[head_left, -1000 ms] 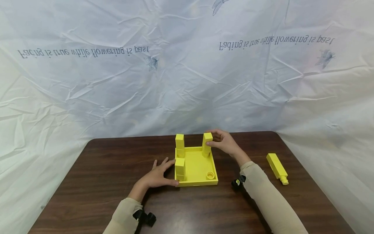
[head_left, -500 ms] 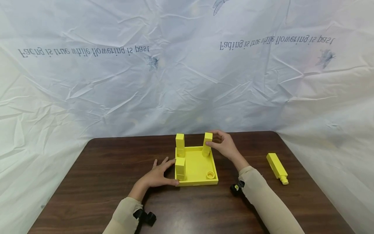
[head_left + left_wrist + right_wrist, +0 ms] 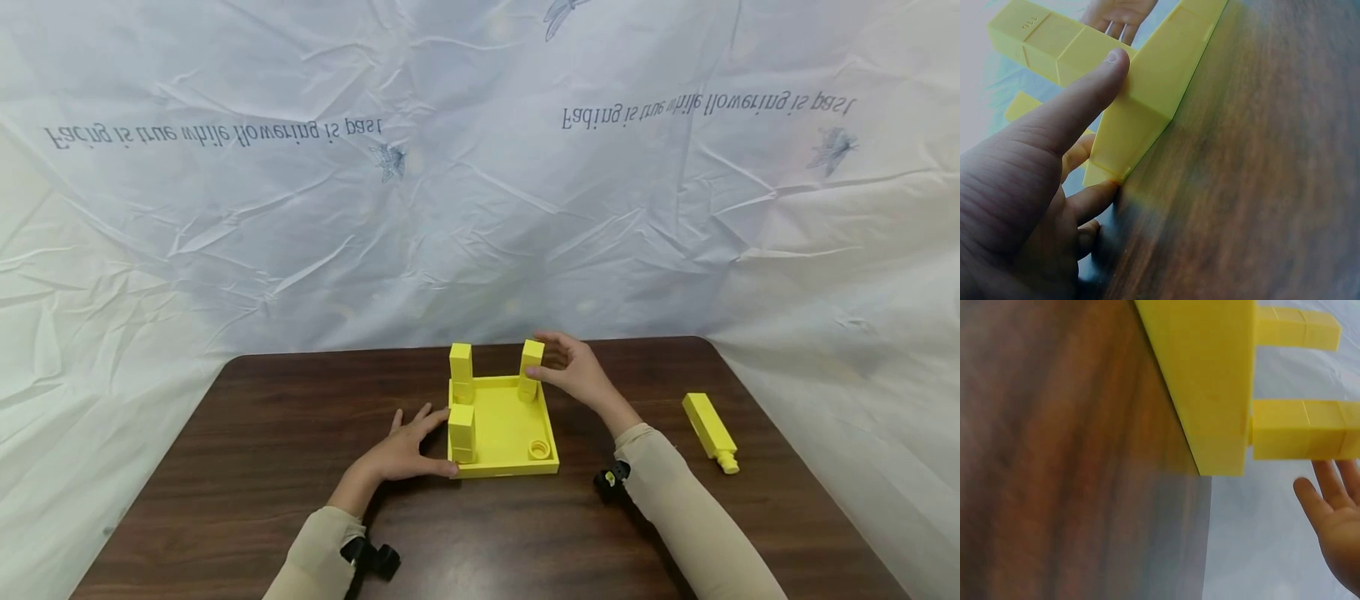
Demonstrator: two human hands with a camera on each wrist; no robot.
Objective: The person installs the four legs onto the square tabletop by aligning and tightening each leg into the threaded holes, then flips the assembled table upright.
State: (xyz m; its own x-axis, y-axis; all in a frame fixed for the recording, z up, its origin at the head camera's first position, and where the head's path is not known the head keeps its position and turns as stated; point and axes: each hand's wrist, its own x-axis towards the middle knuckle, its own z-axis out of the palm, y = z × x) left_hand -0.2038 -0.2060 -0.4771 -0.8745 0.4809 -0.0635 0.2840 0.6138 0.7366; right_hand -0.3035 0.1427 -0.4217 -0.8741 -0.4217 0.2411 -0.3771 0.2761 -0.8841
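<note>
A square yellow tray (image 3: pixel 506 421) lies flat on the dark wooden table (image 3: pixel 247 467), near its middle. Three yellow square posts stand upright in its corners: one at the far left (image 3: pixel 461 372), one at the far right (image 3: pixel 530 369) and one at the near left (image 3: pixel 461 432). The near right corner holds only a round socket (image 3: pixel 539 449).

The left hand (image 3: pixel 405 446) rests flat on the table against the tray's left side, fingers straight and spread, the thumb (image 3: pixel 442 468) touching the near left corner. The left wrist view shows a fingertip (image 3: pixel 1113 62) pressed against the near left post and tray wall.

The right hand (image 3: pixel 573 371) sits just beside the far right post, its grip loosened: the fingers are nearly straight and slightly apart, close to the post's top. In the right wrist view the open palm (image 3: pixel 1341 525) shows a gap between it and the post.

A fourth yellow post (image 3: pixel 709 431) lies on its side on the table to the right, well apart from the tray, its round peg end toward the person. Behind the table hangs a creased white sheet (image 3: pixel 480 167) with printed lettering.
</note>
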